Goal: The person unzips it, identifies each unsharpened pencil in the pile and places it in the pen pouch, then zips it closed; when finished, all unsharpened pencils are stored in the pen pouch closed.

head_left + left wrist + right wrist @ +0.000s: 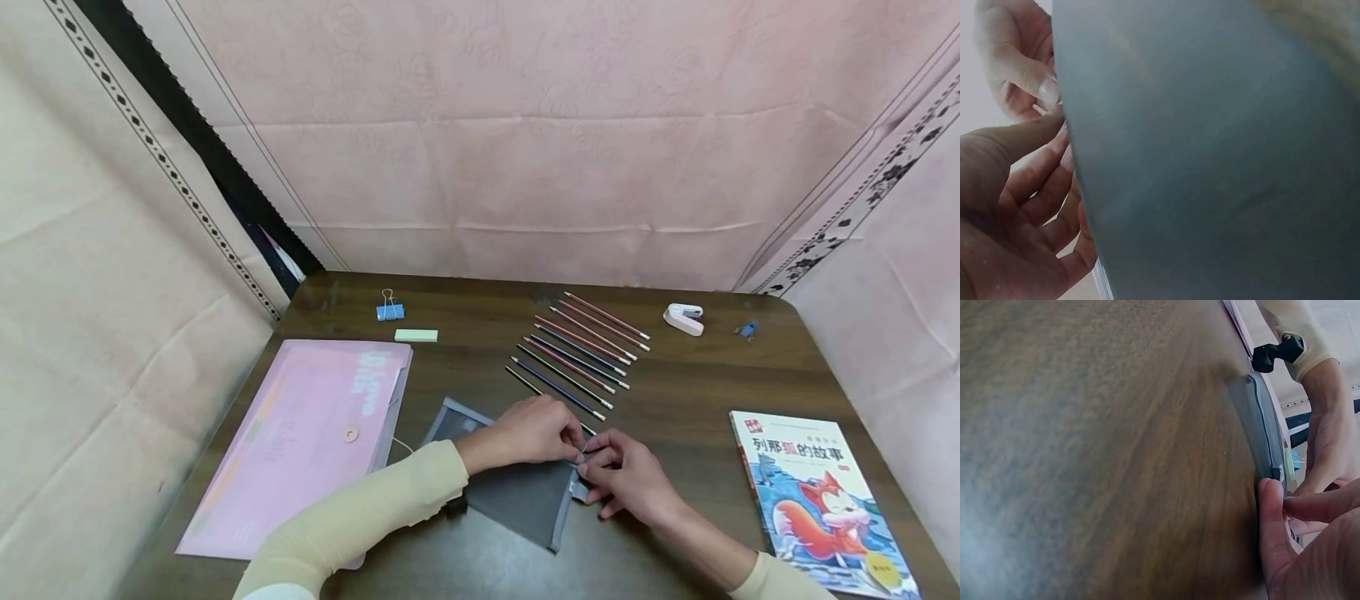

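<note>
Grey pouch [521,502] lies on the worktop [675,392], its right end pinched by the curled fingers of left hand [528,432] and right hand [632,479]; uneven pull may skew it and displace the nearest pencil [524,381].

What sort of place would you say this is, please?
Probably a study desk enclosed by hanging fabric: pencils, a pink folder and an illustrated book lie on the wooden tabletop.

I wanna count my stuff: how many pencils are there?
10 pencils, side by side in a slanting row beyond the pouch; the left hand partly covers the nearest. More could be hidden inside the pouch.
</note>
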`<act>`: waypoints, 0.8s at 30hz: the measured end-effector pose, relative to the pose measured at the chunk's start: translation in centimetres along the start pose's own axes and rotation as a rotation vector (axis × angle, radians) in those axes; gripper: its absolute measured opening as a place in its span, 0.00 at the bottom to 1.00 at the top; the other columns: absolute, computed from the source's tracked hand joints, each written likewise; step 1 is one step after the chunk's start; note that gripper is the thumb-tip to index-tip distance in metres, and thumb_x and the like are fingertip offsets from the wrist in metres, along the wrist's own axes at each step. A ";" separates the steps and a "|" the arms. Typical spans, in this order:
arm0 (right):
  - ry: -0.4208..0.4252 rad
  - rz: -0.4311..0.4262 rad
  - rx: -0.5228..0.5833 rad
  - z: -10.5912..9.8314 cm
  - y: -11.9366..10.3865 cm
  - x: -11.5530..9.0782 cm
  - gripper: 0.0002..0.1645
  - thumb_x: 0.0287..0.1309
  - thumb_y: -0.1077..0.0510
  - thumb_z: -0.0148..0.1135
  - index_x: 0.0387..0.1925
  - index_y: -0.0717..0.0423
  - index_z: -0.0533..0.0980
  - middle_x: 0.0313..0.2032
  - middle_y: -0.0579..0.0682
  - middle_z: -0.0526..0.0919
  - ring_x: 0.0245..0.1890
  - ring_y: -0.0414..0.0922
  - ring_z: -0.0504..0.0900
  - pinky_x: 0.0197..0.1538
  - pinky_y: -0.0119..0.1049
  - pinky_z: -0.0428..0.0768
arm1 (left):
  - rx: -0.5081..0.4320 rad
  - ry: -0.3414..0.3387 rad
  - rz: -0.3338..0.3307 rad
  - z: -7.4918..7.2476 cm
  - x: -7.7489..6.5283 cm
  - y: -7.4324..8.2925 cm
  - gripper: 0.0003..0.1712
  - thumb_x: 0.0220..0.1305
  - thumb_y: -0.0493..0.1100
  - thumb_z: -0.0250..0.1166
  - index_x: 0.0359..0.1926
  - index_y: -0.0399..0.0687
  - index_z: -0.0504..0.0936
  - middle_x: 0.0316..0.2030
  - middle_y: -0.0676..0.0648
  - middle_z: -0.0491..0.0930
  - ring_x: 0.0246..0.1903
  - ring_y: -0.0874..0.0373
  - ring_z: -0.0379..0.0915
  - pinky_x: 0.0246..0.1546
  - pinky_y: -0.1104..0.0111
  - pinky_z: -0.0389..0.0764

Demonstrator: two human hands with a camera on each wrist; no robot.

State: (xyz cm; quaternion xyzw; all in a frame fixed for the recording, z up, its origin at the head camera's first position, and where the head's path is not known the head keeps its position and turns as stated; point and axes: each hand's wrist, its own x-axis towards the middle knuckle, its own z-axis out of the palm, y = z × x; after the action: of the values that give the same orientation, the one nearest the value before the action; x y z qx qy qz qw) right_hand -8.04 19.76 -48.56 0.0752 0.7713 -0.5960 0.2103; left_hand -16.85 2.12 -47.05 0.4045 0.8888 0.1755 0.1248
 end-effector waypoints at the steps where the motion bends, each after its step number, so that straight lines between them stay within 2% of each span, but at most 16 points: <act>1: -0.003 -0.009 -0.003 0.0 0.0 0.0 0.26 0.57 0.58 0.67 0.54 0.60 0.67 0.36 0.58 0.85 0.26 0.53 0.86 0.23 0.49 0.83 | 0.002 0.006 -0.011 0.0 0.0 0.0 0.03 0.56 0.58 0.69 0.31 0.72 0.86 0.23 0.72 0.79 0.25 0.77 0.71 0.24 0.79 0.71; 8: 0.005 -0.018 -0.016 0.2 -0.2 -0.1 0.25 0.54 0.55 0.69 0.49 0.62 0.70 0.34 0.57 0.84 0.25 0.52 0.86 0.22 0.48 0.83 | -0.041 0.064 -0.053 -0.1 -0.2 0.4 0.03 0.59 0.56 0.67 0.29 0.72 0.85 0.22 0.71 0.78 0.22 0.73 0.69 0.20 0.78 0.69; 12: 0.011 -0.009 0.005 0.1 -0.4 0.1 0.22 0.56 0.54 0.68 0.45 0.63 0.73 0.31 0.54 0.84 0.26 0.49 0.85 0.24 0.47 0.84 | -0.108 0.129 -0.079 -0.4 -0.4 0.9 0.03 0.59 0.55 0.67 0.28 0.70 0.85 0.20 0.70 0.77 0.19 0.74 0.68 0.18 0.79 0.69; 16: 0.015 -0.020 0.054 -0.1 -0.8 0.4 0.20 0.56 0.55 0.66 0.45 0.64 0.74 0.31 0.53 0.84 0.28 0.47 0.83 0.30 0.45 0.86 | -0.185 0.190 -0.109 -0.8 -0.9 1.3 0.02 0.58 0.54 0.68 0.30 0.67 0.85 0.22 0.69 0.79 0.22 0.77 0.70 0.21 0.81 0.70; 20: 0.032 -0.065 0.084 -0.1 -1.6 0.3 0.20 0.55 0.54 0.67 0.45 0.62 0.75 0.34 0.53 0.84 0.30 0.45 0.82 0.33 0.44 0.86 | -0.246 0.225 -0.123 -2.1 -1.6 1.6 0.02 0.57 0.53 0.68 0.30 0.66 0.84 0.22 0.69 0.79 0.23 0.78 0.72 0.24 0.81 0.72; 24: 0.063 -0.141 0.057 -0.2 -2.7 0.1 0.21 0.53 0.51 0.70 0.41 0.60 0.76 0.32 0.55 0.84 0.26 0.46 0.82 0.31 0.44 0.85 | -0.268 0.243 -0.121 -3.9 -2.6 1.7 0.02 0.59 0.52 0.66 0.30 0.65 0.83 0.22 0.68 0.78 0.23 0.75 0.72 0.23 0.79 0.73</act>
State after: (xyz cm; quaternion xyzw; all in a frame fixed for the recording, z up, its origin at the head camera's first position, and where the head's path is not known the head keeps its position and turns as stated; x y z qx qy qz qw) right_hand -9.19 19.22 -46.20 0.0454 0.7638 -0.6282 0.1413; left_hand -15.48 0.39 -42.57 0.3058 0.8888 0.3318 0.0798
